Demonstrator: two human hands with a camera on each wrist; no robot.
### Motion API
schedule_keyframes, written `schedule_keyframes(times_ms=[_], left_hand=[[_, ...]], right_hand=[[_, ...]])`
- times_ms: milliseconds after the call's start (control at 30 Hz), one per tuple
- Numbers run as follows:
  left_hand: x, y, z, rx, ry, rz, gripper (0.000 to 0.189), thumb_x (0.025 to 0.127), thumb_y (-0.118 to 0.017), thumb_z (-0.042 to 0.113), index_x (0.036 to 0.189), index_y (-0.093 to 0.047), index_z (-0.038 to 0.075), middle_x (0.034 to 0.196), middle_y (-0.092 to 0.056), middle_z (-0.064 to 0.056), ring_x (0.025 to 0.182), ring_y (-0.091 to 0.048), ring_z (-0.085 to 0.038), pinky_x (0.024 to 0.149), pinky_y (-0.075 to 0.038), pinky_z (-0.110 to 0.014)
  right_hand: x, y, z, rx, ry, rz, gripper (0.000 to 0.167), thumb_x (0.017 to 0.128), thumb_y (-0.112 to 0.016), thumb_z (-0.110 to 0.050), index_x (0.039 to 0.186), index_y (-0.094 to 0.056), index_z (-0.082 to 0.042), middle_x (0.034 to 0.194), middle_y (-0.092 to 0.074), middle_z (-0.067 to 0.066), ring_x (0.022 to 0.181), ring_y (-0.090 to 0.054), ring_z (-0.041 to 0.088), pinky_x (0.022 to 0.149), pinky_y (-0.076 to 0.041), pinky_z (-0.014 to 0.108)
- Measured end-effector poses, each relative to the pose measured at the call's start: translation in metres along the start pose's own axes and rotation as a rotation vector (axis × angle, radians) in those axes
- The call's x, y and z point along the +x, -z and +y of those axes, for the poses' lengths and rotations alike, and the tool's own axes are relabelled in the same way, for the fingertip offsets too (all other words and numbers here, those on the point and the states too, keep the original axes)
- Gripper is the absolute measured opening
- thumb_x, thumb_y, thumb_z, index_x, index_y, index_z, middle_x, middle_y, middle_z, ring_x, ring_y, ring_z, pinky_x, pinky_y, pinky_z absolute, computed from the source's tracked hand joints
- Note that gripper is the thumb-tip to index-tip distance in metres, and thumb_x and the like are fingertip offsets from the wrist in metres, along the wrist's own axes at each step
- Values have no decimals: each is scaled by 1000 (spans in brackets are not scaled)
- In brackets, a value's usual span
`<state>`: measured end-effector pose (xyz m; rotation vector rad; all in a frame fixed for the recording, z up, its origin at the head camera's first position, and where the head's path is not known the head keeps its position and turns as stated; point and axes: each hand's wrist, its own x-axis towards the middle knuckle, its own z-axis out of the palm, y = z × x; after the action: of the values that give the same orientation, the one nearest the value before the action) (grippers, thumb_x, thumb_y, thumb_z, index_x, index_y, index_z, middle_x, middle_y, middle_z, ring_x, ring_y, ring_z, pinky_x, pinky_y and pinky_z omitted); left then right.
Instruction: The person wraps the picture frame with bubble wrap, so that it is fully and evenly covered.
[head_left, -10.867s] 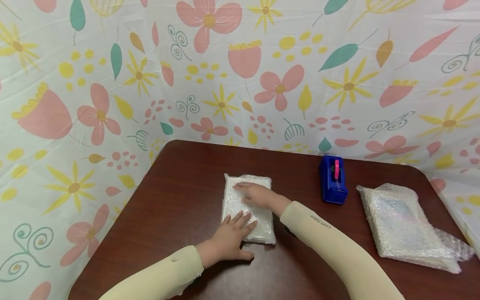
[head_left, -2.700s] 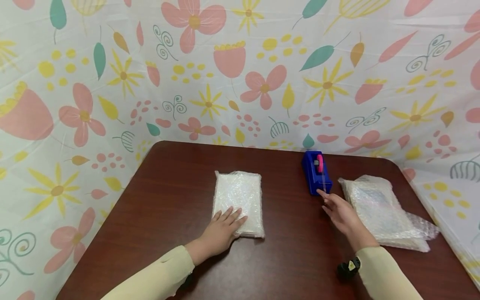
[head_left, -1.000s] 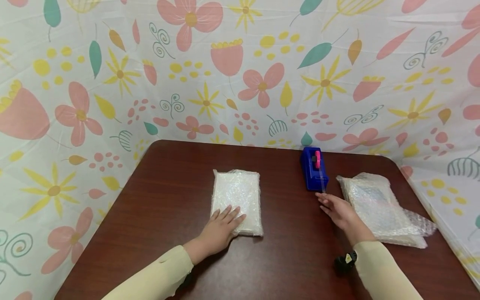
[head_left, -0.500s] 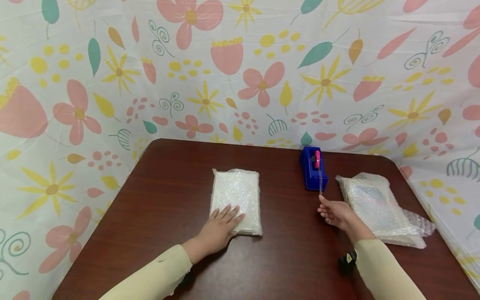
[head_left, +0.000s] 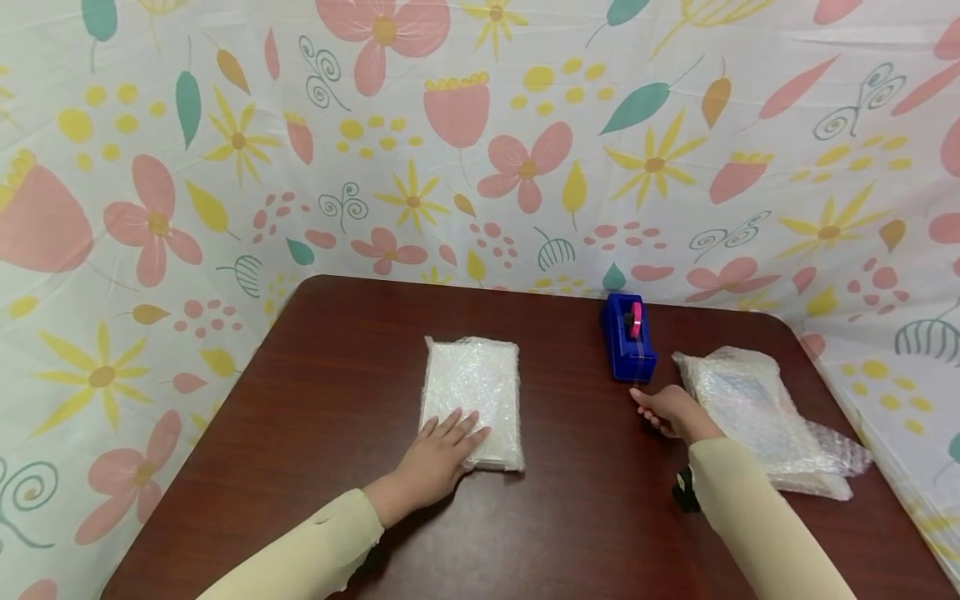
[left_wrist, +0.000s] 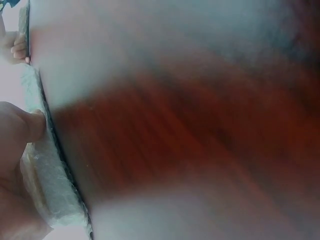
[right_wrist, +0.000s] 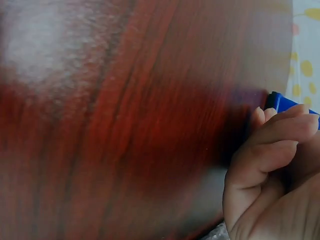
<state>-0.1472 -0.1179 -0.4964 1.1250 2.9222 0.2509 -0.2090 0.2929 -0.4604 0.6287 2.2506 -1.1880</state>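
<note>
A flat, rectangular packet in bubble wrap (head_left: 483, 375) lies on the table, and my left hand (head_left: 438, 457) rests on its near end with fingers spread. In the left wrist view, the thumb (left_wrist: 36, 125) lies against the packet's side. A blue tape dispenser (head_left: 622, 337) with a pink roll stands at the back right. Just in front of it is my right hand (head_left: 671, 412), its thumb and forefinger pinching the end of a thin clear tape strip (head_left: 641, 372). The other fingers (right_wrist: 270, 155) are curled in the right wrist view.
Another bubble-wrapped bundle (head_left: 750, 417), with a loose flap of wrap at its right, lies beside the right forearm. The dark wooden table (head_left: 360, 333) has rounded back corners. Behind it hangs a flower-print cloth (head_left: 525, 208).
The right hand went from the packet to the dispenser and drew out tape; in the last half second its wrist turned and rose. The left hand stays on the packet.
</note>
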Motion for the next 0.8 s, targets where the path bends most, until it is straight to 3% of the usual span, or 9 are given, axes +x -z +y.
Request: schedule_keyframes(times_ms=[133,333,400,533,633,733,800], left_hand=[[0,1,0,-5,3,0,56,101,-62,27,154,-47,16,161,-47,-10,150,-44,-35,118,-41,-58],[0,0,1,-10,-1,4,55,102,-61,28,154,-47,17,162,-46,-10,150,-43,-35,118,-41,-58],[1,0,1,-15,-1,11,55,102,-61,27,154,-47,17,161,-46,-10,150,-43,-35,118,-41,-58],[0,1,2,-22,-1,22,55,101,-61,26,153,-48,17,161,-47,-10,150,-43,-35,118,-41,-58],[0,1,2,-23,0,17,55,101,-61,27,154,-48,17,161,-46,-9,150,-43,-34,119,-40,-58],[1,0,2,-22,2,6,55,102,-60,28,154,-47,19,162,-45,-8,151,-42,-33,120,-39,-57],[1,0,2,-24,5,1,55,102,-60,28,155,-46,19,163,-45,-8,151,-41,-33,120,-39,-57]], right_hand=[[5,-1,-1,-117,47,36,51,108,-48,-38,65,-61,-13,52,-49,-10,48,-44,1,51,-41,19],[7,-1,1,-564,147,173,68,108,-44,-46,49,-52,-13,49,-44,-4,49,-44,13,62,-45,33],[6,1,2,-621,140,195,71,107,-44,-50,45,-47,-15,49,-43,-3,51,-43,15,65,-46,36],[7,2,4,-626,153,207,70,105,-47,-51,46,-48,-13,50,-45,-2,53,-44,16,65,-45,36],[7,3,7,-593,189,150,63,106,-50,-47,53,-54,-12,52,-49,-3,52,-47,14,60,-44,31],[5,10,8,-484,204,63,52,104,-56,-41,61,-57,-13,56,-52,-4,52,-47,11,53,-40,27],[2,16,7,-360,213,62,46,102,-61,-38,66,-58,-9,58,-53,-3,52,-46,10,51,-40,25]])
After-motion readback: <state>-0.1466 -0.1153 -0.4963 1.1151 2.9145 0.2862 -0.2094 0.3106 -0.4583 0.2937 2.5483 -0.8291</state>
